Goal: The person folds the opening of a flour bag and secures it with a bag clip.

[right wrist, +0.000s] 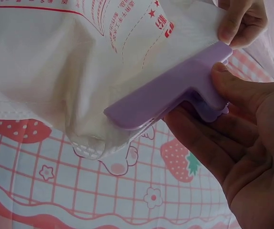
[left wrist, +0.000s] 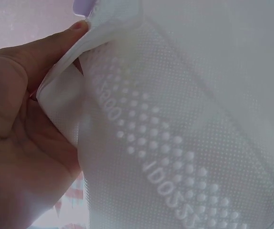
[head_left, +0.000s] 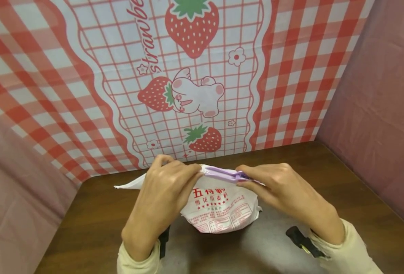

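A white flour bag with red printing stands on the table, its upper edge folded flat. My left hand pinches that folded edge, thumb in front; the left wrist view shows its fingers behind the white cloth-like bag. A purple bag clip lies along the fold, just right of the left thumb. In the right wrist view, my right hand holds the clip by its handle end between thumb and fingers, its long jaw lying across the bag. A loose white corner sticks out beyond the left hand.
A dark wooden table lies under the bag. Behind it hangs a red-and-white checked cloth printed with strawberries, with a pink curtain on the right side. Dark straps show near the wrists.
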Demonstrator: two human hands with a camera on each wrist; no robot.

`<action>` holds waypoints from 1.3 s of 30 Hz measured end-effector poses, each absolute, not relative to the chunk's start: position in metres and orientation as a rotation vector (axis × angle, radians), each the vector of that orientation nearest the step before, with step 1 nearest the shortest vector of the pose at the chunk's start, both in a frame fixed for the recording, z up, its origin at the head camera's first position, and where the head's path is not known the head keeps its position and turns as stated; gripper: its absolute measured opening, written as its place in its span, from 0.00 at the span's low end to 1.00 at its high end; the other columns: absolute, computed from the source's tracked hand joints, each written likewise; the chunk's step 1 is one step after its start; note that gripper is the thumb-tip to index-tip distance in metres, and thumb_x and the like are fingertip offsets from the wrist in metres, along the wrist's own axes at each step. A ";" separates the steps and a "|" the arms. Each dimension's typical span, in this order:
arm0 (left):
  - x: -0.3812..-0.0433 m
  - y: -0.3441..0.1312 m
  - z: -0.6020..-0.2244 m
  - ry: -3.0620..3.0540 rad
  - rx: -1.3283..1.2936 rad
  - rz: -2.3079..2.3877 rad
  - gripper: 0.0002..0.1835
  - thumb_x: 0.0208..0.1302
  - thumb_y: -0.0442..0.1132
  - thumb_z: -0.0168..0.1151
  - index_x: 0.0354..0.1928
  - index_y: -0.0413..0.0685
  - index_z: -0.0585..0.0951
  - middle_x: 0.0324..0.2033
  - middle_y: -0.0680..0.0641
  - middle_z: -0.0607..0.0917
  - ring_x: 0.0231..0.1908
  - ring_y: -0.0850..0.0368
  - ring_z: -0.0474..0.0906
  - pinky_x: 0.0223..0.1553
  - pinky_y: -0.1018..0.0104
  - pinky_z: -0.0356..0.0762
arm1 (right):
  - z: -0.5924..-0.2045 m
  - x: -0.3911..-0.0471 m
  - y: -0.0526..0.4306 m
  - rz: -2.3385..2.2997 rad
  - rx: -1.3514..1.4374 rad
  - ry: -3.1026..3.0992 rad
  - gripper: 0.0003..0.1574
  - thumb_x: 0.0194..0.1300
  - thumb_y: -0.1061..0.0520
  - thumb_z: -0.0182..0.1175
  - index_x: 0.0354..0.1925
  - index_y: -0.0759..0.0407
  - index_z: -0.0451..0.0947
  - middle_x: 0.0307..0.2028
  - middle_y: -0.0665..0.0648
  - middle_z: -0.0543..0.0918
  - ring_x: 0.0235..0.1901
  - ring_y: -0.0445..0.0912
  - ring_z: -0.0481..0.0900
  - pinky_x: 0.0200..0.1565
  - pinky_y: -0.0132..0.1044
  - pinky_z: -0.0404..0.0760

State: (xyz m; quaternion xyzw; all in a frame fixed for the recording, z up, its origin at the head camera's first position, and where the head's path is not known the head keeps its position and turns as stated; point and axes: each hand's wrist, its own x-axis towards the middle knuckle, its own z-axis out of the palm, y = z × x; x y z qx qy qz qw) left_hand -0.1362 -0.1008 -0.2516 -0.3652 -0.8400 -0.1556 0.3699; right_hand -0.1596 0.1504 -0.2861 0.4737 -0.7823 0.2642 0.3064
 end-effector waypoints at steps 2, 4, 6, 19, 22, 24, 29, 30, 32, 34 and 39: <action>-0.135 -0.101 -0.252 -2.156 -0.932 -0.388 0.07 0.60 0.41 0.58 0.32 0.48 0.82 0.19 0.54 0.81 0.21 0.62 0.74 0.39 0.63 0.65 | -0.287 -0.161 0.148 0.691 1.264 -2.063 0.21 0.48 0.64 0.66 0.44 0.55 0.78 0.34 0.43 0.80 0.31 0.30 0.75 0.32 0.22 0.74; -0.134 -0.101 -0.252 -2.159 -0.929 -0.375 0.07 0.60 0.41 0.58 0.33 0.48 0.82 0.19 0.54 0.81 0.21 0.62 0.74 0.39 0.63 0.65 | -0.288 -0.162 0.145 0.687 1.271 -2.059 0.21 0.48 0.63 0.66 0.44 0.55 0.78 0.33 0.43 0.80 0.30 0.30 0.75 0.32 0.21 0.74; -0.133 -0.100 -0.251 -2.167 -0.928 -0.361 0.07 0.60 0.41 0.58 0.33 0.47 0.82 0.20 0.54 0.81 0.21 0.62 0.74 0.39 0.63 0.65 | -0.289 -0.162 0.143 0.691 1.281 -2.055 0.21 0.48 0.63 0.66 0.43 0.56 0.78 0.33 0.43 0.80 0.30 0.30 0.75 0.32 0.21 0.74; -0.135 -0.106 -0.251 -2.197 -0.945 -0.401 0.06 0.60 0.39 0.57 0.34 0.46 0.80 0.20 0.55 0.80 0.20 0.64 0.73 0.40 0.64 0.64 | -0.296 -0.169 0.132 0.700 1.259 -2.047 0.21 0.49 0.62 0.66 0.45 0.57 0.78 0.36 0.45 0.81 0.32 0.32 0.77 0.34 0.23 0.75; -0.135 -0.106 -0.252 -2.211 -0.925 -0.413 0.03 0.60 0.39 0.57 0.34 0.48 0.77 0.17 0.57 0.77 0.20 0.64 0.72 0.39 0.63 0.64 | -0.298 -0.171 0.131 0.719 1.241 -2.097 0.22 0.51 0.61 0.65 0.47 0.56 0.77 0.38 0.45 0.81 0.34 0.32 0.77 0.35 0.24 0.76; -0.135 -0.107 -0.253 -2.217 -0.904 -0.415 0.03 0.60 0.39 0.57 0.34 0.49 0.76 0.17 0.57 0.77 0.20 0.63 0.72 0.38 0.63 0.64 | -0.298 -0.173 0.131 0.747 1.227 -2.137 0.22 0.51 0.61 0.65 0.48 0.54 0.77 0.39 0.44 0.80 0.35 0.32 0.76 0.36 0.25 0.76; -0.137 -0.109 -0.253 -2.226 -0.867 -0.460 0.04 0.57 0.40 0.60 0.31 0.49 0.76 0.22 0.56 0.80 0.23 0.63 0.73 0.40 0.62 0.65 | -0.298 -0.177 0.135 0.842 1.202 -2.188 0.23 0.52 0.59 0.65 0.48 0.47 0.76 0.41 0.41 0.79 0.36 0.31 0.76 0.36 0.24 0.76; -0.137 -0.109 -0.252 -2.230 -0.858 -0.468 0.05 0.57 0.41 0.61 0.31 0.49 0.76 0.23 0.56 0.80 0.23 0.63 0.73 0.41 0.62 0.64 | -0.298 -0.177 0.136 0.850 1.197 -2.193 0.23 0.52 0.58 0.65 0.49 0.47 0.75 0.41 0.40 0.79 0.35 0.31 0.76 0.35 0.24 0.75; -0.136 -0.111 -0.252 -2.245 -0.838 -0.465 0.06 0.56 0.43 0.62 0.31 0.50 0.77 0.25 0.55 0.81 0.26 0.62 0.75 0.44 0.60 0.64 | -0.298 -0.176 0.139 0.855 1.182 -2.212 0.25 0.52 0.57 0.65 0.50 0.45 0.75 0.42 0.40 0.79 0.35 0.31 0.76 0.34 0.24 0.75; -0.135 -0.114 -0.251 -2.269 -0.819 -0.439 0.06 0.56 0.44 0.62 0.31 0.51 0.78 0.26 0.55 0.82 0.29 0.61 0.76 0.46 0.59 0.62 | -0.298 -0.174 0.142 0.857 1.171 -2.232 0.25 0.52 0.55 0.65 0.50 0.45 0.74 0.42 0.39 0.79 0.35 0.31 0.76 0.34 0.24 0.75; -0.132 -0.117 -0.248 -2.315 -0.843 -0.392 0.05 0.58 0.43 0.60 0.31 0.51 0.80 0.27 0.57 0.82 0.33 0.59 0.76 0.45 0.59 0.63 | -0.296 -0.171 0.144 0.879 1.176 -2.258 0.21 0.52 0.56 0.65 0.47 0.48 0.76 0.40 0.39 0.79 0.34 0.32 0.77 0.33 0.24 0.75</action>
